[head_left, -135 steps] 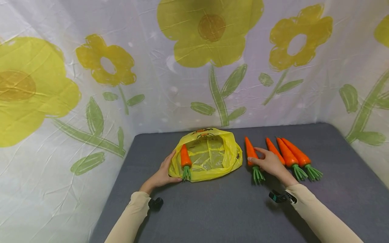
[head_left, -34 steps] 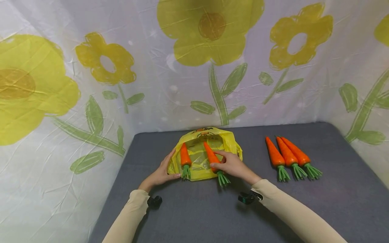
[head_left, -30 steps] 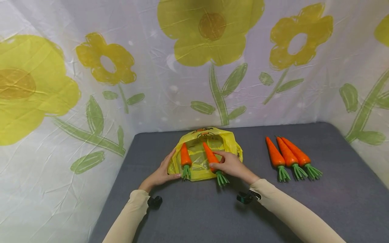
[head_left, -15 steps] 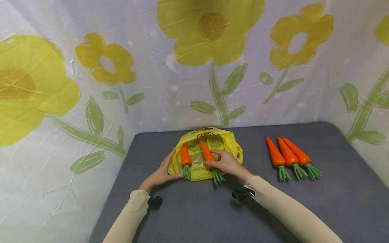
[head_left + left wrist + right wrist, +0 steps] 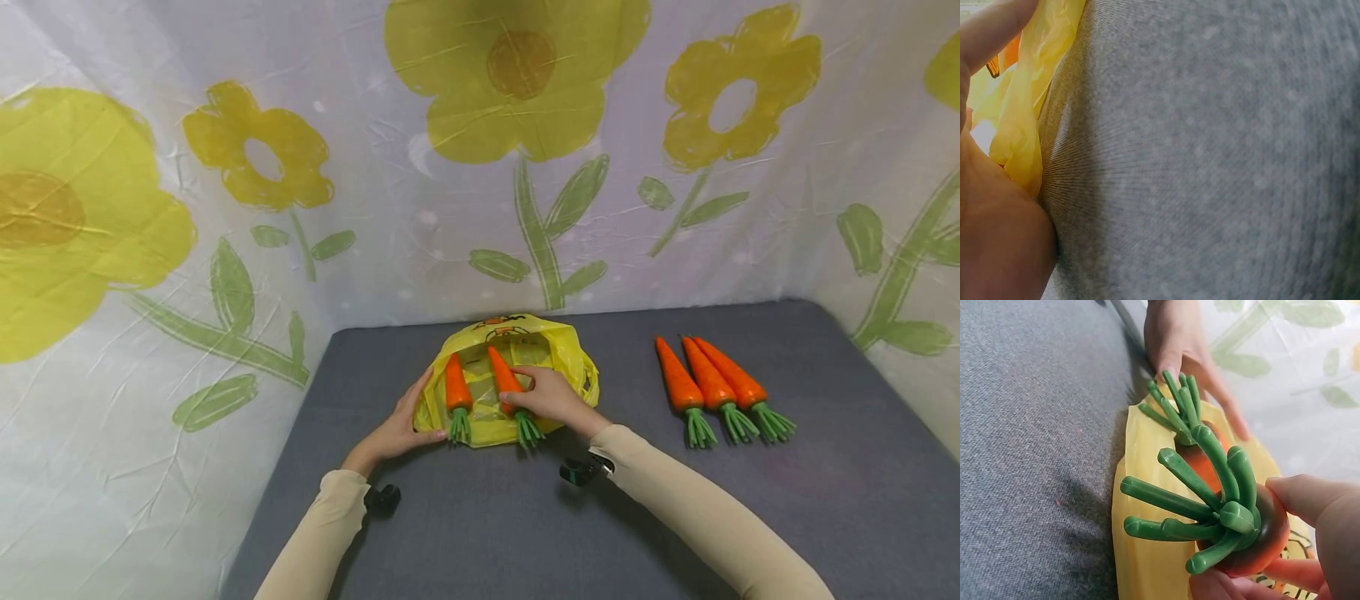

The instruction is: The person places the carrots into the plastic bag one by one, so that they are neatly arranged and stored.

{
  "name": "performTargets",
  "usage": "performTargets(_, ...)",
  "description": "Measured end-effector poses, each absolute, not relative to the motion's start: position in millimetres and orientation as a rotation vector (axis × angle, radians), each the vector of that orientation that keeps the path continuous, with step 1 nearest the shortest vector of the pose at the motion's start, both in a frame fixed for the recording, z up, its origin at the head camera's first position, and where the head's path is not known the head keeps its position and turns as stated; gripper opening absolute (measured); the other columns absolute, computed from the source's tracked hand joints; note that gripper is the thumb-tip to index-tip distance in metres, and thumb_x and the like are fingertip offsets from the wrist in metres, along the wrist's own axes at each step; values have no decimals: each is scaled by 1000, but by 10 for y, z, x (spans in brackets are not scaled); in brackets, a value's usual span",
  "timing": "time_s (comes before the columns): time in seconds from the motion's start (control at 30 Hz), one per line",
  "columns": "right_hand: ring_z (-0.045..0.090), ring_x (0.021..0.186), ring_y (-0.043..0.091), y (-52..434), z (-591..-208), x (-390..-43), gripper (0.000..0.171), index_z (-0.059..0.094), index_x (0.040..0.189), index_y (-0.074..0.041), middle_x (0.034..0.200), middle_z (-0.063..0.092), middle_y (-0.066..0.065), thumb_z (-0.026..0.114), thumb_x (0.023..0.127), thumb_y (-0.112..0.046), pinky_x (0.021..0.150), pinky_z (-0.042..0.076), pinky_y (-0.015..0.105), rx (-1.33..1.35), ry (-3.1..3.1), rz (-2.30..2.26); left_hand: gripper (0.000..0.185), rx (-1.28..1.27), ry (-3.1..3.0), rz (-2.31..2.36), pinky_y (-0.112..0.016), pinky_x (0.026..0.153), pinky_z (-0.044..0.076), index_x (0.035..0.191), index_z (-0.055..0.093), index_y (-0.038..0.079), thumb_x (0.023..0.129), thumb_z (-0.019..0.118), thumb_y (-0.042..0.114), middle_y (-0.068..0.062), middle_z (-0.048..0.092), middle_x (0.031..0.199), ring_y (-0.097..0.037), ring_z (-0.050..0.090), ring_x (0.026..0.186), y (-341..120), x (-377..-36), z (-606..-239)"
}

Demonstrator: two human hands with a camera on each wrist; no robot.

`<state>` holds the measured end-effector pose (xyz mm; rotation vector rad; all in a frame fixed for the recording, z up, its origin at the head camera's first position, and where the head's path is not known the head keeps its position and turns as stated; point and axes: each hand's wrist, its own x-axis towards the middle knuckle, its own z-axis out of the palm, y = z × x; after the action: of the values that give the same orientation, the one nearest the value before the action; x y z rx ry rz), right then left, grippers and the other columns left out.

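A yellow plastic bag [image 5: 573, 367] lies with its mouth facing the person. My left hand [image 5: 397, 429] rests against its left side, fingers straight along the outside and thumb by the front rim. Inside at the left is one toy carrot [image 5: 457, 387], green stalks toward me. My right hand [image 5: 551, 396] grips a second toy carrot [image 5: 504, 377] between thumb and fingers, tip pointing into the bag and stalks over the front rim. The right wrist view shows the held carrot's stalks [image 5: 1229, 515] up close, with my left hand [image 5: 1175, 344] beyond.
Three more toy carrots lie side by side on the right of the grey table [image 5: 465, 525]: a left one [image 5: 678, 383], a middle one [image 5: 711, 379] and a right one [image 5: 735, 379]. Behind the table hangs a flower-printed cloth [image 5: 360, 150].
My right hand has carried a carrot from right of the bag leftward into its mouth, lately edging it closer to the first carrot. My left hand has stayed at the bag's left side.
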<state>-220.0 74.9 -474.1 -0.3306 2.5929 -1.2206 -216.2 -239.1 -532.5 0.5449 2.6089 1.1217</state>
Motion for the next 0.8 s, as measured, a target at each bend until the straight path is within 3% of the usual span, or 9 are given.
performTargets(0.3,43,50,9,666,-4747,-2252,68,50,146,-13,60,53,-4,71,88,-43,49,35,23,-326,2562,-1218,112,544,2602,1141,-74,112,18,159,-3,38,84,79,36,-17,5,166,-46,9,151,-2395,-2160,-5336)
performTargets(0.5,47,55,10,619,-4755,-2292,65,51,146,-12,69,62,2,70,90,-40,52,38,23,-319,2560,-1234,111,535,2584,1196,-77,110,16,160,0,31,84,80,22,-17,5,166,-47,7,151,-2361,-2145,-5318)
performTargets(0.67,52,64,13,580,-4772,-2343,65,52,145,-12,105,71,12,70,90,-41,57,43,25,-309,2558,-1248,111,538,2579,1190,-77,110,17,159,1,37,83,81,26,-12,4,167,-44,7,152,-2389,-2172,-5340)
performTargets(0.8,60,79,16,542,-4768,-2379,65,52,144,-11,131,65,13,69,90,-42,68,48,27,-317,2576,-1243,111,549,2582,1182,-77,111,17,159,1,36,83,80,28,-12,4,167,-44,6,152,-2400,-2172,-5349)
